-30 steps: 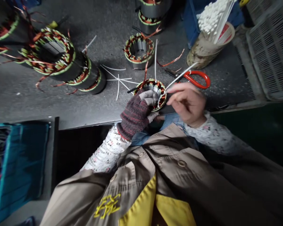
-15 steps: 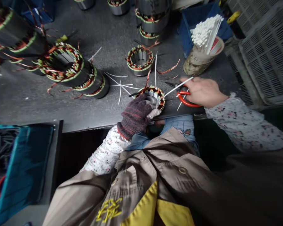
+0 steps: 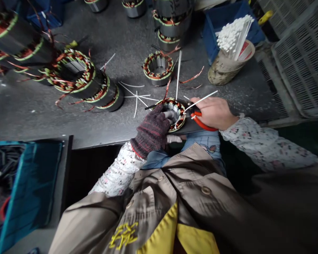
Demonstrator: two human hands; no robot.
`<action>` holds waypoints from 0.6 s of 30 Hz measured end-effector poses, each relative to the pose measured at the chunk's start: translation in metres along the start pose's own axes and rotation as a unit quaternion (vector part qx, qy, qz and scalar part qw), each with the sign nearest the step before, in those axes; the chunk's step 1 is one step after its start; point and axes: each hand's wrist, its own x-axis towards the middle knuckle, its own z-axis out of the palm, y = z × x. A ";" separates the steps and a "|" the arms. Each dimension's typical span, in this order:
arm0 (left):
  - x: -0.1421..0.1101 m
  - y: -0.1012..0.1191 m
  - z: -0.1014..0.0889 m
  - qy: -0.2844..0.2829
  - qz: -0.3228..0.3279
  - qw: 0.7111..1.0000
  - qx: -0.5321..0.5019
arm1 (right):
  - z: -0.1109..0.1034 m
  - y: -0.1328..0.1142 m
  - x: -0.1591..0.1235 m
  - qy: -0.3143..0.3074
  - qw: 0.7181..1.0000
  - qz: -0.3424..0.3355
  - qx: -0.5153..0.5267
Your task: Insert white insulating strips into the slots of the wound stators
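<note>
A motor stator (image 3: 180, 123) with copper windings and a green insulating rim sits at the table's front edge. My left hand (image 3: 154, 128), in a dark knitted glove, grips it by the left side, fingers inside the ring and thumb low at the front. My right hand (image 3: 214, 112) is bare and closed around red-handled scissors (image 3: 204, 124), whose blades lie by the stator's right rim, partly hidden. A white cable tie (image 3: 205, 98) slants from that rim across the right fingers. Another cable tie (image 3: 178, 74) stands up behind the ring.
Behind is a second stator (image 3: 158, 79); stacked stators (image 3: 92, 86) stand at left. Loose white ties (image 3: 136, 97) lie between. A worn cup (image 3: 222, 68) of white sticks stands at right, near a blue bin (image 3: 210, 31) and plastic crates (image 3: 304, 67). A teal-lined box (image 3: 39, 183) is lower left.
My right hand has moved left and slightly down, bringing the scissors to the stator's rim. My left thumb has shifted down off the rim.
</note>
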 end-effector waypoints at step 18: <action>-0.005 -0.001 -0.006 0.053 0.015 0.997 -0.059 | -0.026 0.007 -0.039 -0.035 0.997 -0.053 -0.040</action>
